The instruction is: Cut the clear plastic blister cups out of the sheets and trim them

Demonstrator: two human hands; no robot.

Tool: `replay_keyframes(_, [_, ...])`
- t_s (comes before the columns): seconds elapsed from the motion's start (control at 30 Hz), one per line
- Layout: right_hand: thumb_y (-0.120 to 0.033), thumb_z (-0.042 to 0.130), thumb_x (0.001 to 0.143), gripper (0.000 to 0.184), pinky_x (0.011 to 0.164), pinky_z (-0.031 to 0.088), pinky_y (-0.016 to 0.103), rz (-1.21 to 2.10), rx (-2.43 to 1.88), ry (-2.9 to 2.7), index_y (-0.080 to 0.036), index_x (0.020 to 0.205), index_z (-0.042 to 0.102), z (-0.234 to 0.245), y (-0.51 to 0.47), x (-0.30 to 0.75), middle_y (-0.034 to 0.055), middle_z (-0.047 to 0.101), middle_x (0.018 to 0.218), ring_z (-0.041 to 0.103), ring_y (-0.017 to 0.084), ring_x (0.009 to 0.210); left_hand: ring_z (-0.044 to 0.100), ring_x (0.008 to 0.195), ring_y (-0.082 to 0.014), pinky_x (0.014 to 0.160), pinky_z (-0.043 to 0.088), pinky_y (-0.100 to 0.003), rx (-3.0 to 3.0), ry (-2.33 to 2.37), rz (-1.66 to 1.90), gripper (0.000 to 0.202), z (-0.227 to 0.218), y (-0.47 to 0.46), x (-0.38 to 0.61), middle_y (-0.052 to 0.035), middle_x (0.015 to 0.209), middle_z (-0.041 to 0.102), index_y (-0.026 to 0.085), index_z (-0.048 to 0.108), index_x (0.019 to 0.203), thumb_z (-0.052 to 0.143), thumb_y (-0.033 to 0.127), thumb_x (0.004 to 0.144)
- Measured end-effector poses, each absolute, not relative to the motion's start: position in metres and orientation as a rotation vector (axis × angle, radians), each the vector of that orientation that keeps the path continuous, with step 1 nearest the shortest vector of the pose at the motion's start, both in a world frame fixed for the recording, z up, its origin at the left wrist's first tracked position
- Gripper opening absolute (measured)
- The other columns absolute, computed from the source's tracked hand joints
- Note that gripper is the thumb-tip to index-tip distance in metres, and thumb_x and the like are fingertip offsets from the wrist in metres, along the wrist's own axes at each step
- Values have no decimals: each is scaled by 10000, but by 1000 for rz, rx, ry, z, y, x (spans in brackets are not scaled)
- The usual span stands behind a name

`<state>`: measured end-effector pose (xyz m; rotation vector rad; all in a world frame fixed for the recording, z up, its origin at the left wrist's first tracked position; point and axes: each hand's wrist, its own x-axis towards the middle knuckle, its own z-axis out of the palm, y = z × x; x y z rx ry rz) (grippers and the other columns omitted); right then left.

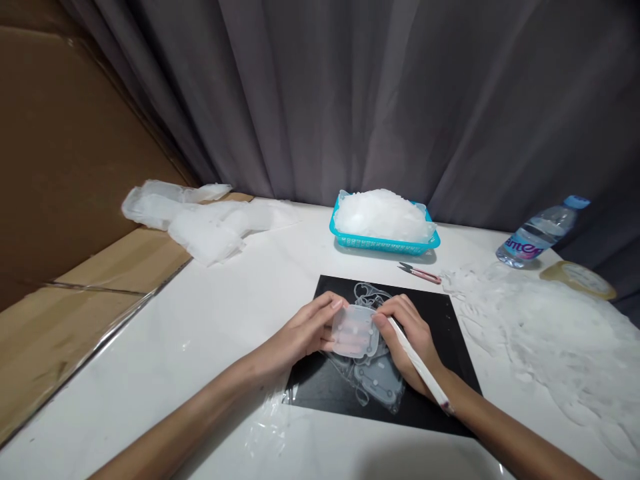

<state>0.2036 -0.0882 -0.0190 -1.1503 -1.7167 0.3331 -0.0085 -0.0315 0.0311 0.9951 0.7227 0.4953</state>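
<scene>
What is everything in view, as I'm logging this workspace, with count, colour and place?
Held piece: one, translucent white, between both hands
White stick: one, white, in right hand
Loose plastic pieces: several, clear, on mat
Mat: one, black, on table
Basket: one, blue, table's back
Heap: one, white, in basket
Snips: one, reddish, before basket
Bottle: one, clear, blue cap, back right
Disc: one, yellowish, right
Scraps: many, whitish, right
Plastic wrap: count unclear, white, back left
Cardboard: count unclear, brown, left
Table: one, white, beneath
Curtain: count unclear, grey, behind
Left hand, right hand: two, bare, over mat
</scene>
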Motion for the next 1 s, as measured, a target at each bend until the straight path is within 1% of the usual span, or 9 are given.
replay_keyframes(0.17, [-170, 511, 1049, 171, 740, 428, 342, 362, -1164, -1676, -220, 895, 569, -19, -88, 204, 17, 583, 824, 524, 186, 803, 734, 899, -230, 931, 565, -414, 957, 662, 469, 368, 33, -32, -8, -77, 963, 700, 189, 572, 1090, 555, 550, 1020])
replay_keyframes(0.23, [-168, 516, 1046, 173, 742, 429, 338, 356, -1165, -1664, -217, 891, 576, -18, -88, 204, 15, 589, 825, 528, 183, 803, 741, 925, -237, 936, 566, -414, 947, 642, 452, 335, 36, -34, -9, -90, 987, 714, 187, 580, 1128, 574, 505, 1022])
replay_keyframes(0.37, [-159, 529, 1035, 168, 744, 435, 325, 350, -1167, -1665, -212, 885, 582, -16, -88, 205, 6, 596, 823, 530, 172, 795, 737, 925, -202, 963, 567, -396, 957, 660, 434, 256, 42, -40, -9, -54, 967, 703, 198, 586, 1177, 646, 384, 1011])
replay_keyframes(0.53, [-168, 559, 1015, 97, 775, 472, 331, 278, -1221, -1619, -217, 955, 616, -16, -88, 206, 17, 635, 886, 581, 183, 844, 748, 925, -198, 991, 561, -399, 965, 709, 450, 237, 44, -44, -6, -40, 974, 689, 207, 561, 1188, 619, 372, 1029])
replay_keyframes(0.73, [-181, 587, 991, 100, 782, 499, 353, 17, -1188, -1614, -215, 1079, 621, -16, -97, 206, 42, 617, 940, 594, 205, 882, 743, 943, -189, 1016, 564, -409, 978, 649, 501, 220, 51, -49, -5, -21, 960, 676, 217, 545, 1234, 582, 336, 1052])
replay_keyframes(0.77, [-226, 605, 990, 112, 766, 502, 357, -45, -1134, -1673, -207, 1100, 616, -16, -99, 205, 50, 613, 938, 587, 210, 871, 740, 935, -179, 1011, 565, -396, 986, 648, 511, 232, 52, -50, -4, -12, 948, 671, 227, 538, 1255, 579, 337, 1054])
replay_keyframes(0.87, [-426, 672, 962, 310, 745, 519, 379, -241, -978, -1835, -174, 1130, 607, -16, -104, 201, 73, 607, 936, 587, 225, 856, 726, 892, -149, 973, 572, -341, 1017, 644, 535, 271, 54, -52, -5, 8, 920, 658, 258, 517, 1308, 574, 347, 1059])
replay_keyframes(0.9, [-444, 687, 952, 330, 749, 524, 379, -299, -950, -1866, -172, 1123, 611, -16, -105, 200, 73, 609, 927, 592, 223, 854, 720, 869, -141, 953, 575, -326, 1028, 638, 537, 275, 53, -52, -5, 13, 901, 655, 265, 514, 1314, 572, 353, 1060])
replay_keyframes(1.0, [-335, 690, 961, 185, 751, 532, 351, -421, -922, -1900, -198, 1069, 628, -16, -106, 198, 50, 627, 881, 599, 195, 826, 705, 847, -132, 925, 572, -310, 1042, 596, 540, 223, 51, -52, -6, 14, 880, 656, 265, 531, 1264, 556, 366, 1067])
